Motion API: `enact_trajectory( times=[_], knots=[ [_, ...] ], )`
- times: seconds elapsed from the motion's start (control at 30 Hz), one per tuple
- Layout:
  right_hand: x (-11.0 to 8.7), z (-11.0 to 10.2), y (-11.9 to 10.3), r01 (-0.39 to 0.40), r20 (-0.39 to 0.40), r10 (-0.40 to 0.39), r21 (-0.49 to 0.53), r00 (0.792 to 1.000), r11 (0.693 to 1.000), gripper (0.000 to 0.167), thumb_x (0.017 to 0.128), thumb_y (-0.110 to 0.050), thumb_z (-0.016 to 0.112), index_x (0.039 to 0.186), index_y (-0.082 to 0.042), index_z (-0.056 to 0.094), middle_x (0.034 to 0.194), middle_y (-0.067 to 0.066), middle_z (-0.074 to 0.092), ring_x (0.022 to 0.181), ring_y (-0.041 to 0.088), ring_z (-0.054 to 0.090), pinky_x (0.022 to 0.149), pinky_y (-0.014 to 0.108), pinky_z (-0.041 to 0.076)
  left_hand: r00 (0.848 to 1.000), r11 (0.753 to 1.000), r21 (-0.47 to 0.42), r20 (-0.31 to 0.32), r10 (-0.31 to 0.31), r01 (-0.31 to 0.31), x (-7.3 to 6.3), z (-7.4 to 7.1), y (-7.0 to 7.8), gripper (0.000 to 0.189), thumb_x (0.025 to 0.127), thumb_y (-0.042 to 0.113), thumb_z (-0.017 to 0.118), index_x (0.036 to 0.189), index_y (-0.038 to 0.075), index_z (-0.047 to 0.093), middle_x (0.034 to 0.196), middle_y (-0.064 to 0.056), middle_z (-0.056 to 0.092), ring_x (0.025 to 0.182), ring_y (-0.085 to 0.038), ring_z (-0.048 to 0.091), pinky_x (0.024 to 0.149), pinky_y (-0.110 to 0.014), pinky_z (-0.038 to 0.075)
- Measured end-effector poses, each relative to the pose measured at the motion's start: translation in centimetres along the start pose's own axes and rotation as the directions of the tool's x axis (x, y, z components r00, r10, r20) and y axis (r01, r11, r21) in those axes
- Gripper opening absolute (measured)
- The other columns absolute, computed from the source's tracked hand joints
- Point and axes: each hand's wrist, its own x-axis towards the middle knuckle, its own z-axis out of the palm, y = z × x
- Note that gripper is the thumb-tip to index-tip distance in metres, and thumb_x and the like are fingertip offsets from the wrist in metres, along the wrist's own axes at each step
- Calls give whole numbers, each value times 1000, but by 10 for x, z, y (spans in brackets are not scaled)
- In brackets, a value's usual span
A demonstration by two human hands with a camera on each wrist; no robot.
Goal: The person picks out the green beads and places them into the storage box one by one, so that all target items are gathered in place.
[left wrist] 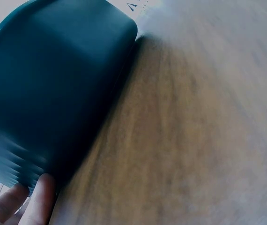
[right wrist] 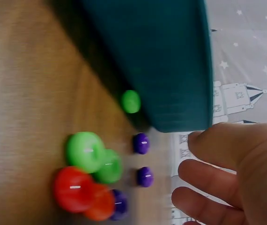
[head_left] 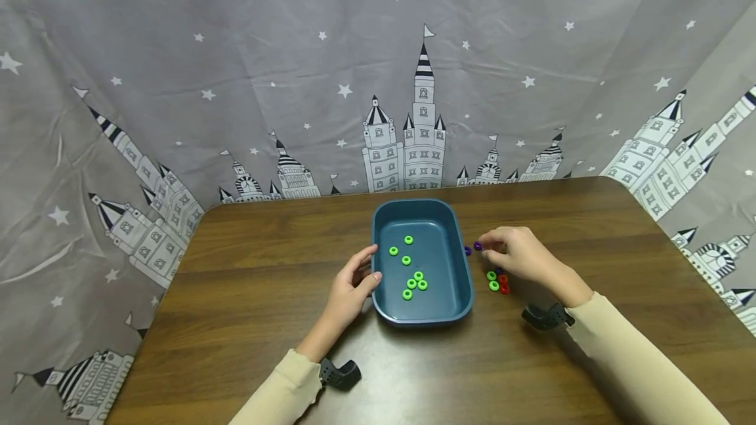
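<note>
A dark blue plastic bin [head_left: 462,281] stands on the table with several green ring beads [head_left: 411,283] scattered on its floor. My left hand [head_left: 350,290] touches the bin's left side, its fingers against the outer wall in the left wrist view. My right hand [head_left: 520,253] hovers beside the opposite side, thumb and fingers apart. Close to its fingertips lies a purple bead [head_left: 478,246], with another purple bead [head_left: 468,250] nearer the bin. Below that hand, two green beads [right wrist: 85,152], two red beads [right wrist: 75,189] and a purple bead [right wrist: 118,205] lie clustered.
One more green bead [right wrist: 131,101] shows beside the bin's outer wall in the right wrist view. The brown wooden table [head_left: 266,267] carries everything. A grey curtain [head_left: 295,84] printed with castles and stars hangs along its back edge.
</note>
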Motion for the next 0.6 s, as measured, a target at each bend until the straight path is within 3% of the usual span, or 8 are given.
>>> enact_trajectory(
  times=[0.27, 0.6],
  knots=[
    [-17, 11, 8, 11, 53, -8, -47, 999, 999, 19, 85, -2, 73, 104, -3, 77, 98, 8, 78, 95, 30, 73, 85, 50, 59, 1000, 1000, 1, -2, 8, -8, 0, 0, -1, 52, 98, 6, 62, 148, 6, 50, 141, -30, 56, 123, -47, 63, 78, -31, 63],
    [-27, 15, 12, 35, 53, -31, -68, 998, 997, 17, 83, -4, 75, 100, -7, 78, 97, 4, 78, 94, 27, 72, 84, 48, 58, 1000, 1000, 16, -7, 5, -5, -1, 0, 0, 52, 97, 7, 62, 149, 8, 50, 142, -30, 56, 123, -47, 63, 80, -34, 64]
  ],
)
